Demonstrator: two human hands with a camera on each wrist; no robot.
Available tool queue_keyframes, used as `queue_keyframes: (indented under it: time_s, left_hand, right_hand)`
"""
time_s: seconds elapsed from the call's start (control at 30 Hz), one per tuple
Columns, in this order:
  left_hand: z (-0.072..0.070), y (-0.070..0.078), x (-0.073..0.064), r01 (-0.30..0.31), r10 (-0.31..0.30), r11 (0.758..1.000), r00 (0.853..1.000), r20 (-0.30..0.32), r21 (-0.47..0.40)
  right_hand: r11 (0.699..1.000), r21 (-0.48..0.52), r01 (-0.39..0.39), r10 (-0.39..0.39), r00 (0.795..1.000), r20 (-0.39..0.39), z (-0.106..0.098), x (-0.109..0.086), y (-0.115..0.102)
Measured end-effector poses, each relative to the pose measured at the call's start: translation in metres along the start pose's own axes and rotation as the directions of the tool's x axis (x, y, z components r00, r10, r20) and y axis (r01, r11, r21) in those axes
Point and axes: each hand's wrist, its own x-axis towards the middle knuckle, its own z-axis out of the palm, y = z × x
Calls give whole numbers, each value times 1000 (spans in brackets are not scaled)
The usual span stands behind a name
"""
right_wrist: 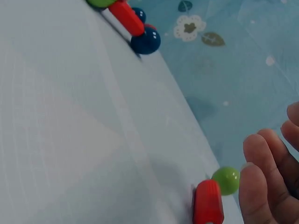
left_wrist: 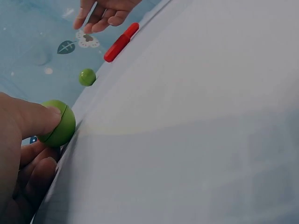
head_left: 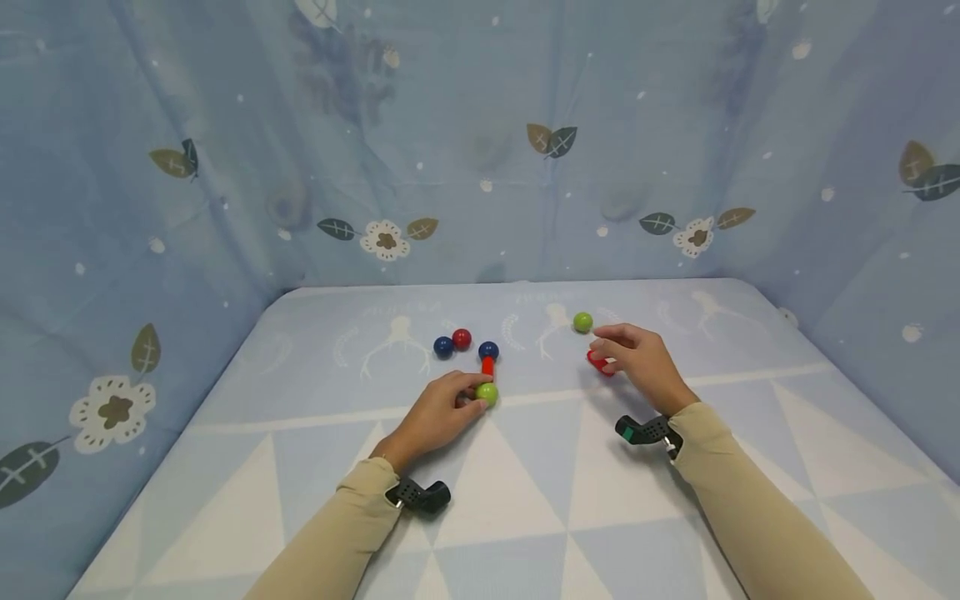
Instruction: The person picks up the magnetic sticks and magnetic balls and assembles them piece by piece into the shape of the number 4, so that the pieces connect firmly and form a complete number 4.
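Head view first: the left hand (head_left: 438, 412) has its thumb and fingers pinching the near green ball (head_left: 487, 394) on the table (head_left: 607, 500). A red bar (head_left: 488, 367) runs straight away from that ball to the end blue ball (head_left: 488, 350). Just left of those, the spare blue ball (head_left: 443, 347) and a red ball (head_left: 462, 339) sit side by side, pretty much touching. Over on the right, the right hand (head_left: 643, 362) hangs above a red peg (head_left: 600, 363), fingers loosely bent, and the far green ball (head_left: 582, 322) is just past it. Blue flowery cloth (head_left: 465, 100) behind everything.

Left wrist cam: thumb on one side of the near green ball, fingers round the other, and you can see a seam line across the ball. Further off, the red peg lies on the table, one end skinnier, with the right hand above it, clear gap, nothing in its fingers.

Right wrist cam: right fingers slightly parted, next to the far green ball and red peg. Up top, the red bar meets the end blue ball; the near green ball is mostly cropped.
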Motion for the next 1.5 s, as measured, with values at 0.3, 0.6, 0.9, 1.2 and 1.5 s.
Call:
queue_keyframes:
  time_s: [0.3, 0.6, 0.9, 1.2, 1.5]
  left_hand:
    - [0, 0, -5, 20, -20, 1000, 1000, 3, -8]
    - [0, 1, -1, -8, 8, 1000, 1000, 1, -18]
    - [-1, 3, 0, 5, -5, 1000, 1000, 5, -15]
    - [0, 1, 0, 7, -7, 1000, 1000, 2, -9]
    - [0, 0, 1, -1, 1, 1000, 1000, -6, -31]
  right_hand:
    - [995, -98, -25, 17, 997, -75, -15, 4, 18]
    - [987, -150, -65, 53, 995, -82, -19, 4, 24]
    - [950, -301, -81, 69, 996, -49, -19, 7, 29]
    - [918, -384, -97, 99, 995, -15, -17, 5, 29]
    - [902, -417, -116, 123, 992, -10, -15, 6, 28]
